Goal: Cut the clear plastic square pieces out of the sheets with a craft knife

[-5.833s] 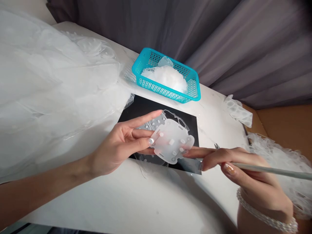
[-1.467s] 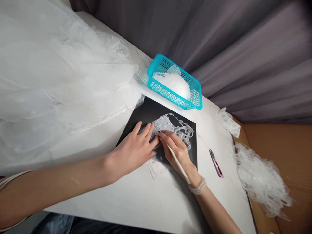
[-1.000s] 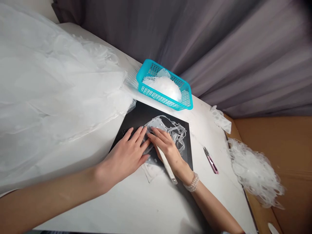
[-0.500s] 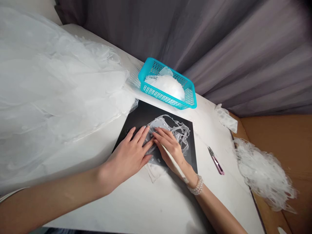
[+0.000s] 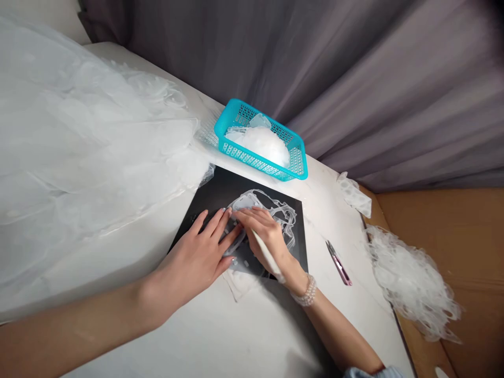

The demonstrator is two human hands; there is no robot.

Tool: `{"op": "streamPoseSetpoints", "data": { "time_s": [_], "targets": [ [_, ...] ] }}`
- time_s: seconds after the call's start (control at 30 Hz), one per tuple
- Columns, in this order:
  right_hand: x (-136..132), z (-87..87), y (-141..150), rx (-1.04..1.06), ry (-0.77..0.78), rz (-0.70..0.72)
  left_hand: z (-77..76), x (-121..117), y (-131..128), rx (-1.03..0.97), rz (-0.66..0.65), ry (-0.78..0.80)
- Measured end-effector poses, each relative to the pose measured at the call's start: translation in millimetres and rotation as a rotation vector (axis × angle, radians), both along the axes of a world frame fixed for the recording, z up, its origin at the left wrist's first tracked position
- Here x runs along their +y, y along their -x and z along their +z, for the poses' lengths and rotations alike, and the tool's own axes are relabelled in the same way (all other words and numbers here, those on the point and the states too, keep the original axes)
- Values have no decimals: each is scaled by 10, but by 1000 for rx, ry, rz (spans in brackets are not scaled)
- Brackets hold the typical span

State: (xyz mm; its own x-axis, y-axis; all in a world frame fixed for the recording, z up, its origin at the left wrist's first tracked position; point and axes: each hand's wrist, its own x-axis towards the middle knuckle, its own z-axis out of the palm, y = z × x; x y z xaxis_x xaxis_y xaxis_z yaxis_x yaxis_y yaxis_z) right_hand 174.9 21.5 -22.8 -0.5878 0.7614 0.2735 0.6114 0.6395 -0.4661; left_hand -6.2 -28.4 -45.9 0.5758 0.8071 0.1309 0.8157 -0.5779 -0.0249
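My left hand (image 5: 197,254) lies flat with fingers spread, pressing on a thin translucent cut-out sheet (image 5: 247,201) on a black mat (image 5: 214,185). Beside it, my right hand (image 5: 271,239) is closed around a slim white pen-like tool (image 5: 266,255). Its working tip is hidden under my fingers, at the sheet near my left fingertips. Loose translucent strips (image 5: 290,223) of the sheet curl to the right of my right hand. A pale corner of the sheet hangs past the mat's near edge.
Behind the mat stands a turquoise basket (image 5: 258,164) holding white sheer material (image 5: 268,146). A large translucent heap (image 5: 98,142) covers the left. Pink-handled snips (image 5: 338,263) lie at right, near a crumpled piece (image 5: 354,194). Tangled strips (image 5: 413,283) hang over a cardboard box (image 5: 437,226).
The whole view has shifted slightly, so everything sits a little further left and lower. My right fingers have moved slightly up the sheet, toward the left fingertips. Both hands keep their hold.
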Motion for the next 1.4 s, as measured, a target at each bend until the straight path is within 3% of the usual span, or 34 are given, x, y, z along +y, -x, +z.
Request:
{"op": "streamPoseSetpoints", "data": {
  "time_s": [0.1,0.2,0.3,0.4,0.47,0.57,0.67,0.73,0.87,0.93,1.0,1.13,1.23,1.3,1.4],
  "targets": [
    [244,54,-283,307,254,-226,0,2,4,-27,3,1],
    [458,178,-974,727,508,-585,19,3,4,-43,17,13],
    [445,253,-1729,813,563,-703,25,7,-7,-62,22,15],
    [252,242,-2049,870,595,-750,12,20,-12,-102,-2,34],
    [143,244,-1953,956,620,-767,19,37,-2,-153,-24,67],
    [120,356,-1543,1106,732,-738,116,79,23,-301,-35,160],
    [159,566,-1095,1134,773,-615,319,155,21,-638,-2,382],
    [105,688,-839,1110,736,-512,457,227,-4,-985,93,735],
    [-243,817,-465,892,701,-300,572,376,-80,-1583,308,1654],
    [-407,857,-379,681,707,-210,547,409,-103,-1659,343,1843],
    [-463,891,-365,539,627,-218,505,405,-108,-1647,333,1830],
    [-291,870,-429,306,441,-415,459,361,-86,-1551,264,1652],
    [-156,771,-414,165,524,-308,452,351,-75,-1454,299,1551],
    [-127,704,-372,176,579,-208,448,349,-79,-1419,332,1505],
    [-139,655,-323,203,589,-180,444,337,-91,-1383,368,1460]
  ]
}}
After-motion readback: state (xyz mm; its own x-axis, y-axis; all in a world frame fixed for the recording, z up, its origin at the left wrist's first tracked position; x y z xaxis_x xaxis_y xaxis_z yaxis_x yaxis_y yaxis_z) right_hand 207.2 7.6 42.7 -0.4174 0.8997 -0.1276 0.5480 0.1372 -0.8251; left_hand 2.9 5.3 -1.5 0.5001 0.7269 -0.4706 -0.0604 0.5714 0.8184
